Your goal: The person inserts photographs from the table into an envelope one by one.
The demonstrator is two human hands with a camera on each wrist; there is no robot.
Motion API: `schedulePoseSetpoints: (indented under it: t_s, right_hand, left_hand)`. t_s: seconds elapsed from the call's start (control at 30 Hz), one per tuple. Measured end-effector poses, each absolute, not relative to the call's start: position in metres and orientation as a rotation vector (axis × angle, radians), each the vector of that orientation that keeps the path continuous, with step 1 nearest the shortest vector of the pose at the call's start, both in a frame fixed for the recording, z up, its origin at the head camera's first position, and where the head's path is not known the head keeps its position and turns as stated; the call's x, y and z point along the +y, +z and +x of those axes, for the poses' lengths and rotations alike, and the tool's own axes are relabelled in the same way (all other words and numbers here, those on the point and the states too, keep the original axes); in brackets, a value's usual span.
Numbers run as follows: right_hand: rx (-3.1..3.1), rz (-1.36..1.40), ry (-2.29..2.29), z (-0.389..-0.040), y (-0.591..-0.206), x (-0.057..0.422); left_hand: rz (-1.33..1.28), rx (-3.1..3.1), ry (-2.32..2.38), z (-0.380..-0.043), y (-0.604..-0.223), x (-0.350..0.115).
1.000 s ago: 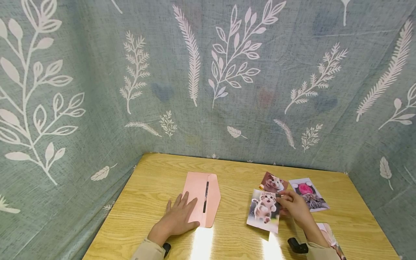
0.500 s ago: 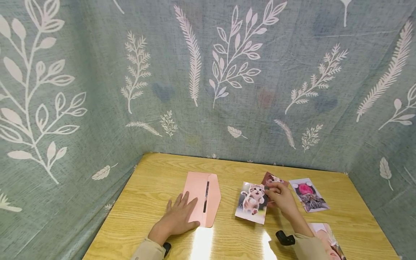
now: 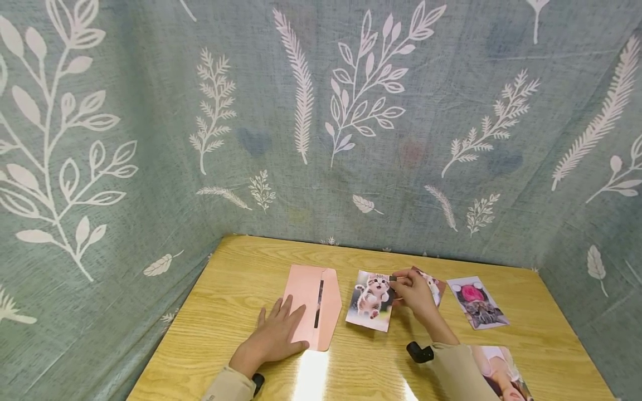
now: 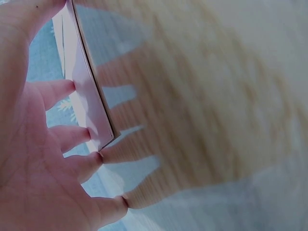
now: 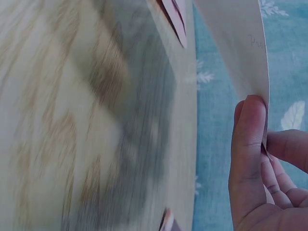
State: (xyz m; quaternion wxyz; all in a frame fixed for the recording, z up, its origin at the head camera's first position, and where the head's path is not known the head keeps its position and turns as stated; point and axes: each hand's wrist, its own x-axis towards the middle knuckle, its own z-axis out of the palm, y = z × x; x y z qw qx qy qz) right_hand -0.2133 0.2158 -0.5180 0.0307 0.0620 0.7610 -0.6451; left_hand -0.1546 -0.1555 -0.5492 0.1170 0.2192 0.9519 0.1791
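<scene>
A pink envelope lies left of the middle of the table, its pointed flap folded out to the right. Along its opening a dark, picture-like strip shows inside. My left hand rests on the envelope's lower left with fingers spread; in the left wrist view the fingertips meet the envelope and the tabletop. Between thumb and fingers, my right hand pinches the upper right edge of a kitten photo, held slightly tilted over the table. From the right wrist, the photo's pale back bears faint handwriting.
Partly behind the right hand lies a hamster photo. To its right is a photo of a grey cat with a pink ball. Another photo, of a person, lies near the front right. Leaf-patterned cloth hangs behind the wooden table.
My right hand has carried the kitten photo leftward toward the envelope, away from the other photos, uncovering more of the person photo. The left hand has stayed in place on the envelope.
</scene>
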Motion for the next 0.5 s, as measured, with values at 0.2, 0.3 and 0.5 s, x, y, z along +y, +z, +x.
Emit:
schedulePoseSetpoints:
  t_s: [0.2,0.3,0.5]
  right_hand:
    - [2.324,0.169,-2.019,-0.224,-0.522,0.198]
    - [2.317,0.149,-2.033,-0.231,-0.524,0.187]
    - [2.331,0.155,-2.033,-0.239,-0.528,0.17]
  left_hand:
    - [0.643,2.788,0.532,-0.154,-0.55,-0.156]
    - [0.641,2.792,0.524,-0.155,-0.55,-0.156]
    - [0.639,2.785,0.529,-0.154,-0.548,-0.156]
